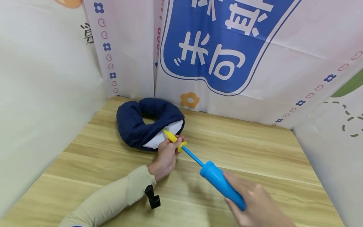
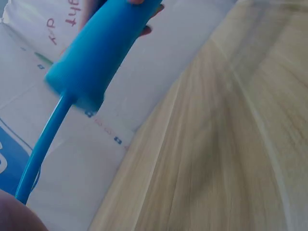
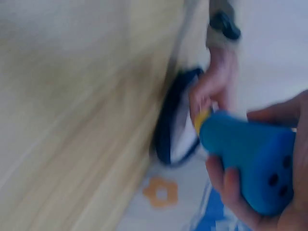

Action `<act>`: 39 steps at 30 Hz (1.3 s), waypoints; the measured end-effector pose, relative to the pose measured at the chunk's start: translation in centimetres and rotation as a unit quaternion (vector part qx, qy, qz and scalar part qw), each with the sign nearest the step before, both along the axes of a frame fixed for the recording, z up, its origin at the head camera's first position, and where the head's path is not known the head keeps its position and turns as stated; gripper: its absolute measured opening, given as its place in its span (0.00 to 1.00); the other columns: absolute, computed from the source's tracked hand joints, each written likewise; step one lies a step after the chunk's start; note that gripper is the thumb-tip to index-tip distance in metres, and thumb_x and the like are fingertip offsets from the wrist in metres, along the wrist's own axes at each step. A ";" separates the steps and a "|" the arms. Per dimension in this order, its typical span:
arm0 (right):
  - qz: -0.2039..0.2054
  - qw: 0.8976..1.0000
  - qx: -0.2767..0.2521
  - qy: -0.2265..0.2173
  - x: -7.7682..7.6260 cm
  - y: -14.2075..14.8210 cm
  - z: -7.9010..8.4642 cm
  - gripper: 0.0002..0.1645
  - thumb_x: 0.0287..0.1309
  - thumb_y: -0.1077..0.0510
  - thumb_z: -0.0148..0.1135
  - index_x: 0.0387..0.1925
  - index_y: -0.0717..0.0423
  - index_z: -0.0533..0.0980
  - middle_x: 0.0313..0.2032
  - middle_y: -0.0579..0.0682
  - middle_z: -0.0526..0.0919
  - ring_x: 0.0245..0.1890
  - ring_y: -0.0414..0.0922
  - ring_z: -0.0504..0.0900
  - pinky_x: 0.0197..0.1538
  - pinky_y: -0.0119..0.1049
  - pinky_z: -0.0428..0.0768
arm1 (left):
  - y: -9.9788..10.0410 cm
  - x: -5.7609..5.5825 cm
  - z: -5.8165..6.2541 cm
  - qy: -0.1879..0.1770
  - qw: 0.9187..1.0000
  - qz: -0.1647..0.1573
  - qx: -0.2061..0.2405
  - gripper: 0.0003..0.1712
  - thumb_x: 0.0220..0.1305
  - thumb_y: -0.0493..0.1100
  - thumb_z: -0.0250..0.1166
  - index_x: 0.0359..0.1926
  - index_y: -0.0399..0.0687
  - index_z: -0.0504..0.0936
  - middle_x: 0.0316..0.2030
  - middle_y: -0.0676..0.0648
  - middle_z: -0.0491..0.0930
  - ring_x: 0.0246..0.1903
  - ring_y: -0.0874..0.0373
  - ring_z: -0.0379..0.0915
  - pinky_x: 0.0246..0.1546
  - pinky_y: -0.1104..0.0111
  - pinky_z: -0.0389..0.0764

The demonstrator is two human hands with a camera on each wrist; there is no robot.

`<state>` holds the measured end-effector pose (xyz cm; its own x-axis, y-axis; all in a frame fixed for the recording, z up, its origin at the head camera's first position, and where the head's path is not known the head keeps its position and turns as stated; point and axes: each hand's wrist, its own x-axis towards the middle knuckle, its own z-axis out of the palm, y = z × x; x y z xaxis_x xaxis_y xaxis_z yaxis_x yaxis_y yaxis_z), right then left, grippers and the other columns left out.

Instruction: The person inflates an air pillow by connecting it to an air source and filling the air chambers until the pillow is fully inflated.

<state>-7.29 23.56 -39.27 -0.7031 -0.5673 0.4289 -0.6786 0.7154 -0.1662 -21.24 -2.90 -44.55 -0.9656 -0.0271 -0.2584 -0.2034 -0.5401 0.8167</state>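
Note:
A hand air pump with a blue barrel (image 1: 218, 179), a thin blue rod and a yellow nozzle (image 1: 170, 136) slants across the view, its rod drawn out. My right hand (image 1: 256, 198) grips the barrel; the right wrist view shows fingers around it and dark holes in its end. My left hand (image 1: 165, 157) pinches the yellow nozzle end at the pillow's edge. There lies a dark blue U-shaped neck pillow (image 1: 127, 123), its cover parted over a white inner part (image 1: 155, 141). The nozzle tip points at the white part; whether it sits in a valve is hidden.
The wood-grain table (image 1: 283, 170) meets a printed sheet (image 1: 136, 47) hanging at the back and white side walls. A black wrist mount (image 1: 153, 198) sticks out from the left sleeve (image 1: 113, 198).

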 end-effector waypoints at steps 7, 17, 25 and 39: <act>0.006 0.999 -0.023 0.042 -3.4 -4.7 -0.9 0.42 0.43 0.58 0.79 0.64 0.63 0.77 0.47 0.54 0.92 0.34 0.43 0.91 0.33 0.38 0.89 | 0.6 0.8 0.4 -0.006 0.999 0.030 -0.009 0.10 0.78 0.34 0.59 0.56 0.34 0.75 0.46 0.48 0.84 0.47 0.60 0.86 0.53 0.72 0.85; 0.027 0.999 -0.037 0.004 -4.7 -3.5 -2.7 0.43 0.50 0.59 0.79 0.68 0.67 0.74 0.54 0.59 0.89 0.44 0.48 0.92 0.40 0.43 0.91 | 0.8 0.4 -1.0 0.052 0.997 -0.043 -0.037 0.14 0.77 0.34 0.60 0.58 0.29 0.76 0.43 0.47 0.88 0.44 0.62 0.86 0.50 0.73 0.84; 0.006 0.999 -0.006 -0.046 -0.8 1.1 -0.5 0.48 0.55 0.55 0.81 0.76 0.53 0.70 0.59 0.49 0.88 0.48 0.41 0.90 0.42 0.39 0.91 | -0.3 -0.3 -0.4 0.040 0.997 -0.058 -0.029 0.13 0.78 0.33 0.59 0.59 0.32 0.76 0.42 0.50 0.87 0.48 0.60 0.87 0.48 0.76 0.84; 0.000 1.000 0.000 0.014 -0.8 -0.3 0.4 0.44 0.49 0.56 0.81 0.68 0.58 0.76 0.49 0.49 0.91 0.38 0.39 0.90 0.35 0.37 0.89 | 1.4 1.1 0.6 -0.007 1.000 -0.007 -0.017 0.12 0.78 0.35 0.60 0.58 0.34 0.75 0.46 0.49 0.85 0.48 0.61 0.85 0.52 0.73 0.84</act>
